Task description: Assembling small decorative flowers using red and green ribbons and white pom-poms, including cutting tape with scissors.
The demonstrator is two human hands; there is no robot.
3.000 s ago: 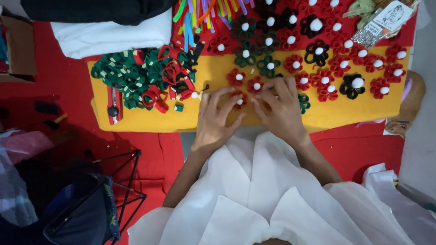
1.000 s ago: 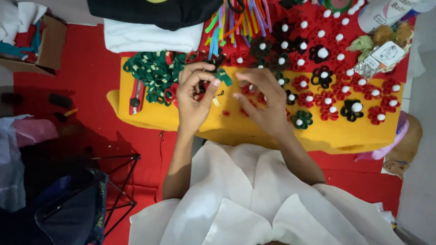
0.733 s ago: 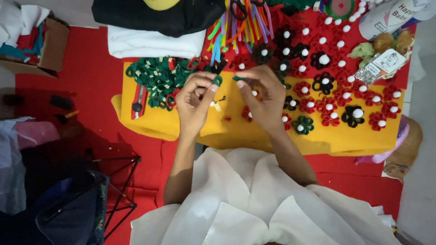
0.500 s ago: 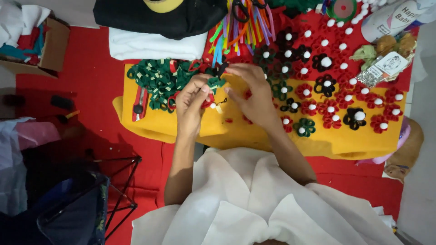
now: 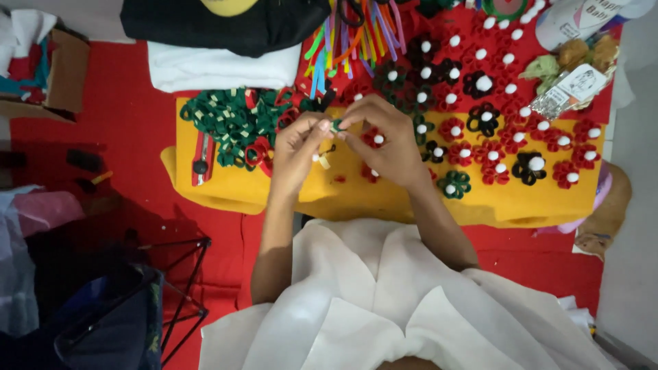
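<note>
— Well, what is being held between the two hands?

— A small dark green looped ribbon piece (image 5: 336, 126) is seen at the meeting fingertips. It is tiny, partly hidden by the fingers, and its exact shape cannot be made out.

— Where is it placed?

— It is raised above the yellow felt sheet (image 5: 288, 195), just right of the heap of green and red ribbon loops (image 5: 236, 123) and left of the rows of red and black ribbon flowers with white centres (image 5: 493, 130).

— How is the grip set on each side?

— The left hand (image 5: 298, 147) is closed to a narrow pinch, thumb and forefinger brought together at the green piece. The right hand (image 5: 384, 140) is pinched likewise from the other side, its other fingers curled over the sheet. Both grips appear to touch the piece; which one bears it cannot be told.

— What else is seen nearby?

— A small pale scrap (image 5: 323, 162) is seen below the left fingers. A red utility knife (image 5: 201, 156) is laid on the sheet's left edge, and a bundle of coloured strips (image 5: 356, 31) lies beyond the hands.
</note>
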